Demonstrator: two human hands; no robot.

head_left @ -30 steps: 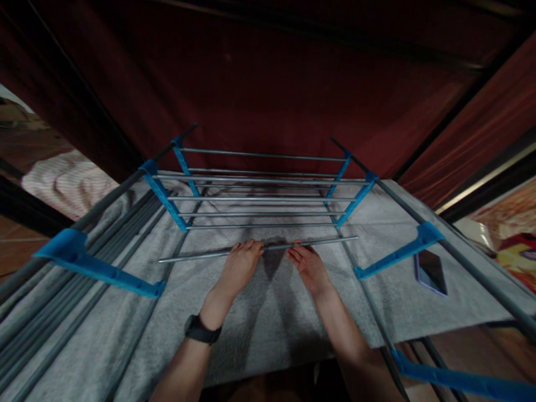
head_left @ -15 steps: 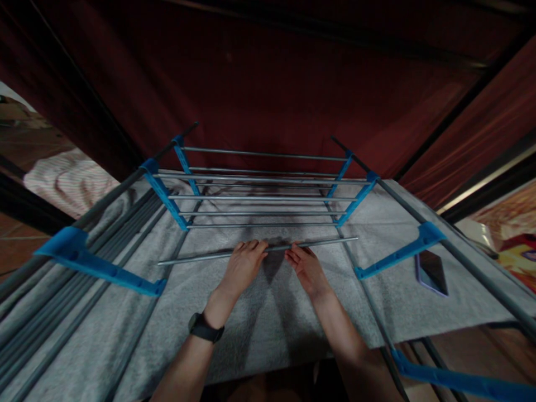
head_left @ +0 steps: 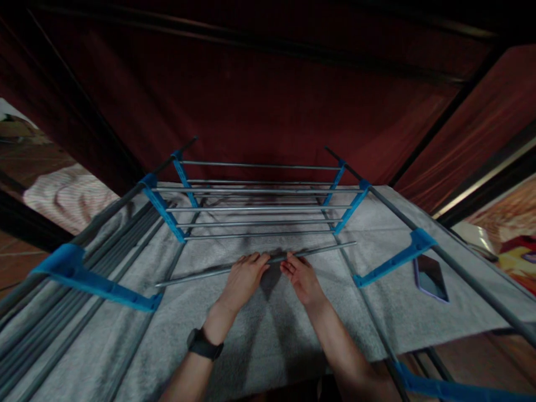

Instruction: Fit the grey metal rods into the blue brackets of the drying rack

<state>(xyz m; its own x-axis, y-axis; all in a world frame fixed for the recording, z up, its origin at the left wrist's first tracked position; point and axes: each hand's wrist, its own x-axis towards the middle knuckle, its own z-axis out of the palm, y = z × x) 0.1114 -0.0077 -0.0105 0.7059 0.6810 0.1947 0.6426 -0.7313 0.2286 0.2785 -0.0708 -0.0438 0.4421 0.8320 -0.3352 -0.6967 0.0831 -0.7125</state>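
Pinching the loose metal rod near its middle with our left hand and right hand, we hold it slightly aslant over the grey cloth. It sits between the blue brackets, nearer us than the fitted rods; a phone lies to the right.

Metal rod | grey, thin, straight | both ends free | aslant, left end nearer viewer | near side of rungs
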